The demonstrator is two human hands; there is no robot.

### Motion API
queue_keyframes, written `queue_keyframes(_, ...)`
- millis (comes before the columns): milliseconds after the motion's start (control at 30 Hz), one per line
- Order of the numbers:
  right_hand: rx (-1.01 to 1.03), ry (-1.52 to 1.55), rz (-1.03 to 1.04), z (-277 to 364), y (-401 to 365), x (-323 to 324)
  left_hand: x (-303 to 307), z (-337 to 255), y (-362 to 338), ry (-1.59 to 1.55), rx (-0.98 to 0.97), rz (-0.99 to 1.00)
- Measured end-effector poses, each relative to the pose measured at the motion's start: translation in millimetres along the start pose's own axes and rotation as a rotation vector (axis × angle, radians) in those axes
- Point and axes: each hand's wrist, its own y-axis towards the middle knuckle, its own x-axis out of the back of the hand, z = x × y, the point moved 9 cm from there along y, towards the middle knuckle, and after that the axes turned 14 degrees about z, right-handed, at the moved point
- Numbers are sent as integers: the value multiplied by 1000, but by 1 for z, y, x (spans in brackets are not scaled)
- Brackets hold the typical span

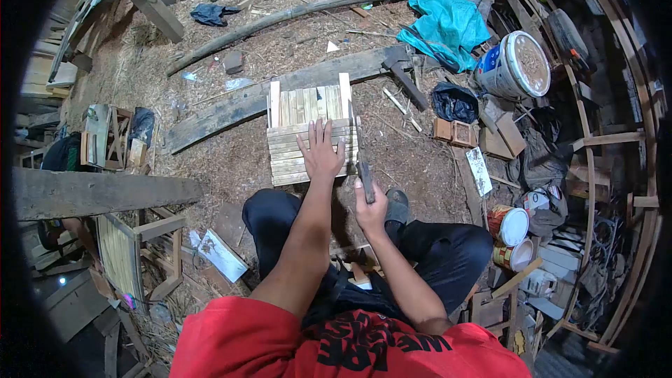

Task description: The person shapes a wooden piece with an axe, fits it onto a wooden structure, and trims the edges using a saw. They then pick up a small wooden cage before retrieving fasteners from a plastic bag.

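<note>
A small slatted wooden piece [287,156], like a little chair or box with two upright posts, stands on the ground before my knees. My left hand [322,152] lies flat on its slats, fingers spread. Close to its right edge, my right hand [371,206] is wrapped round a dark tool [365,173], whose exact kind I cannot make out. Beyond the slatted piece a long weathered plank [231,111] lies on the ground, with a hammer-like tool [406,84] resting across its right end.
A curved pole [280,19] lies further out. To the right are a teal cloth [444,28], a large white bucket [514,64], wooden blocks and paint cans [509,225]. On the left, a thick beam [105,194] juts in above a slatted frame [120,255].
</note>
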Motion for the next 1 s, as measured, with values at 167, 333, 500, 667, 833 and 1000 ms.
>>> queue_keyframes(167, -141, -67, 36, 1, -17, -2, -2, 0, 4, 17, 39, 43)
queue_keyframes(333, -116, -53, -20, -19, -18, -5, -5, 1, 7, 22, 53, 38)
queue_keyframes(500, -86, -6, 1, -26, -5, -10, -3, 1, 7, 18, 38, -17)
queue_keyframes(667, -77, -15, -30, -27, -42, -9, -7, 1, 8, 34, 51, 15)
queue_keyframes(833, -67, -15, -22, -27, -16, -4, -5, 0, 9, 34, 65, 38)
queue_keyframes(1000, -107, -118, 33, -25, 33, 0, -8, 2, 8, 50, 64, 39)
